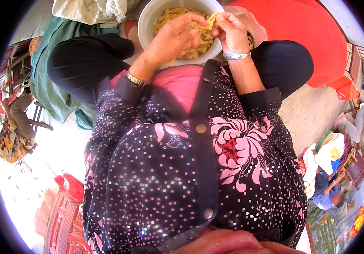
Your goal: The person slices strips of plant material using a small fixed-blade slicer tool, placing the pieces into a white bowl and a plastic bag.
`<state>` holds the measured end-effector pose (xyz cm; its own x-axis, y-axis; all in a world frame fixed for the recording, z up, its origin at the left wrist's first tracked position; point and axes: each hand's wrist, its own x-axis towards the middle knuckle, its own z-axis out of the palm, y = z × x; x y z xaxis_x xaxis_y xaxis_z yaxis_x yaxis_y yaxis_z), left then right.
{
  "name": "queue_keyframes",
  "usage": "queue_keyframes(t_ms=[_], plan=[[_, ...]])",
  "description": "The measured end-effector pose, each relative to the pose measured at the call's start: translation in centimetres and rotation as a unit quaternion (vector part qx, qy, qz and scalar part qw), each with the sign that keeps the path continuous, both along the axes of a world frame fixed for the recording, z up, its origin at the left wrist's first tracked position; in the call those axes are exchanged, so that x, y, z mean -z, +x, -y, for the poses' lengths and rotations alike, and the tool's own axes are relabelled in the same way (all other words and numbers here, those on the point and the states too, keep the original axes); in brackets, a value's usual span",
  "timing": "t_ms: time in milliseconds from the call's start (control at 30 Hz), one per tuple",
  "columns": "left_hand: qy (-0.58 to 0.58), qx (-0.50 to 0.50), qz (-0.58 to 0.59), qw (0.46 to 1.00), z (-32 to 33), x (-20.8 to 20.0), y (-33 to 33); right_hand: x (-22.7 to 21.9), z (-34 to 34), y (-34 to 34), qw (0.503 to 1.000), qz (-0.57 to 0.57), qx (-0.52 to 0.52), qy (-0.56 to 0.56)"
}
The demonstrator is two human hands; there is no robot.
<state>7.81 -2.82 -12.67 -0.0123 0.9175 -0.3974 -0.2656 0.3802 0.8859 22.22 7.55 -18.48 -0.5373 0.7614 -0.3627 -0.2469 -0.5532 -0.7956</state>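
My left hand (175, 38), with a metal watch at the wrist, pinches one end of a soft pale yellow strip (211, 19). On the other end, the fingers and thumb of my right hand (233, 34) are closed; a silver bracelet circles that wrist. Both hands are raised over a white basin (145, 31) between my bent knees. Many short yellow pieces (197, 47) lie in the basin, of the same colour as the strip. I cannot tell what food or material they are.
Behind the basin to the left is a whitish woven sack (86, 10); green cloth (48, 80) hangs beside my left knee. A large red surface (300, 36) spreads to the right. Other people sit farther off: one at the left (15, 135), another at the right (324, 192).
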Motion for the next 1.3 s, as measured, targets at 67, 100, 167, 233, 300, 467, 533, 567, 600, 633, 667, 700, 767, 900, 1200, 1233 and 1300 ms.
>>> queue_keyframes(t_ms=[67, 100, 167, 233, 300, 467, 533, 567, 600, 633, 667, 700, 767, 900, 1200, 1233, 1300], plan=[[-0.006, 0.001, 0.005, 1.0, 0.0, 0.1, 0.0, 0.1, 0.1, 0.0, 1.0, 0.001, 0.004, -0.004], [-0.01, 0.004, 0.007, 1.0, 0.0, 0.1, -0.1, 0.1, 0.2, 0.0, 1.0, 0.002, 0.004, 0.005], [-0.017, 0.003, 0.016, 1.0, -0.2, -0.1, -0.1, 0.1, 0.1, 0.1, 1.0, 0.006, 0.005, 0.022], [-0.023, -0.003, 0.028, 0.999, -0.3, -0.4, -0.1, 0.3, -0.3, 0.5, 0.999, 0.006, -0.025, 0.027], [-0.022, -0.008, 0.041, 0.999, -0.1, -0.3, -0.2, 0.4, -0.4, 0.5, 0.999, -0.003, -0.034, 0.017], [-0.008, -0.031, -0.015, 0.999, 0.1, -0.4, -0.4, -0.3, -0.3, -0.2, 0.997, -0.001, -0.082, 0.007], [-0.005, -0.02, -0.029, 0.999, 0.2, -0.4, -0.6, -0.9, 0.1, -0.2, 0.991, 0.034, -0.13, -0.004], [0.005, -0.018, -0.015, 1.0, 0.2, -0.3, -0.5, -1.0, 0.2, -0.1, 0.987, 0.052, -0.153, -0.01], [0.016, -0.016, -0.002, 1.0, 0.1, -0.1, -0.4, -0.7, 0.4, -0.1, 0.981, 0.067, -0.183, -0.009], [0.026, -0.012, 0.01, 1.0, 0.0, 0.0, -0.4, -0.9, 0.5, -0.3, 0.979, 0.049, -0.196, -0.016], [0.02, -0.007, 0.007, 1.0, 0.0, 0.1, -0.4, -1.1, 0.7, -0.4, 0.977, 0.032, -0.209, -0.023], [0.015, -0.002, 0.005, 1.0, 0.0, 0.4, -0.5, -1.4, 0.8, -0.5, 0.975, 0.014, -0.221, -0.029], [0.002, 0.004, 0.002, 1.0, 0.1, 0.6, -0.7, -2.0, 1.0, -0.6, 0.971, 0.038, -0.236, -0.019], [-0.048, 0.013, -0.017, 0.999, 0.0, 0.0, -1.3, -2.2, 1.5, -0.6, 0.972, 0.071, -0.223, -0.037], [-0.057, -0.036, 0.06, 0.996, 0.3, -1.4, -1.2, -3.3, 1.6, -0.5, 0.97, -0.02, -0.216, -0.111], [-0.053, -0.029, 0.06, 0.996, 0.3, -1.5, -1.3, -3.3, 1.6, -0.5, 0.971, -0.026, -0.206, -0.116], [-0.048, -0.041, 0.061, 0.996, 0.3, -2.2, -1.1, -3.7, 1.6, -0.7, 0.969, -0.057, -0.202, -0.127]])
